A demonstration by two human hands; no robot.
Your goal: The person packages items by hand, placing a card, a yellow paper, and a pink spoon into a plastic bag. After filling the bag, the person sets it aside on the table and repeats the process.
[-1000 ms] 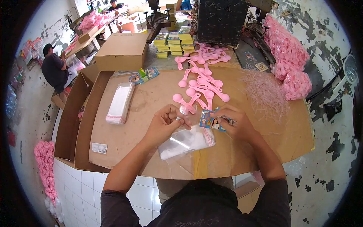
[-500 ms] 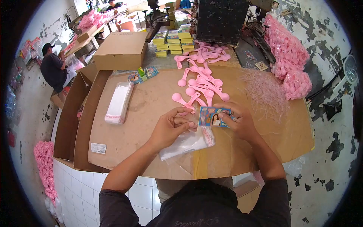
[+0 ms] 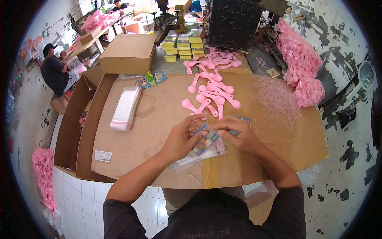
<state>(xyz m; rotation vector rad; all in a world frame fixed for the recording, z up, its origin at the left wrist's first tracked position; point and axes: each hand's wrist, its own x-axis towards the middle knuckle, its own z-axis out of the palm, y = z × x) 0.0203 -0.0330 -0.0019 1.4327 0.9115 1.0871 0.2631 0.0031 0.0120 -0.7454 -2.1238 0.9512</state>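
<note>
Over the near middle of the cardboard, my left hand (image 3: 179,139) is closed, thumb and fingers pinching a small colourful printed card (image 3: 207,142). The card is tilted and smeared by motion. My right hand (image 3: 242,136) is closed too, its fingertips pinched together at the card's upper right edge. Part of another blue printed card (image 3: 245,120) shows just beyond the right hand's knuckles. Beneath both hands lies a stack of clear plastic bags (image 3: 189,161), partly covered by them. Pink measuring spoons (image 3: 217,100) are spread just past my fingertips.
A second stack of plastic bags (image 3: 125,107) lies left, near blue cards (image 3: 157,79). A closed carton (image 3: 127,53) and stacked card bundles (image 3: 183,46) stand at the back. Pink shreds (image 3: 276,97) and bagged pink spoons (image 3: 300,55) are right. A person (image 3: 55,71) works far left.
The printed card, upright between my hands before, is now tilted and lower, over the plastic bags in my left fingers. My right fingertips have moved left towards it; a blue card now shows behind that hand.
</note>
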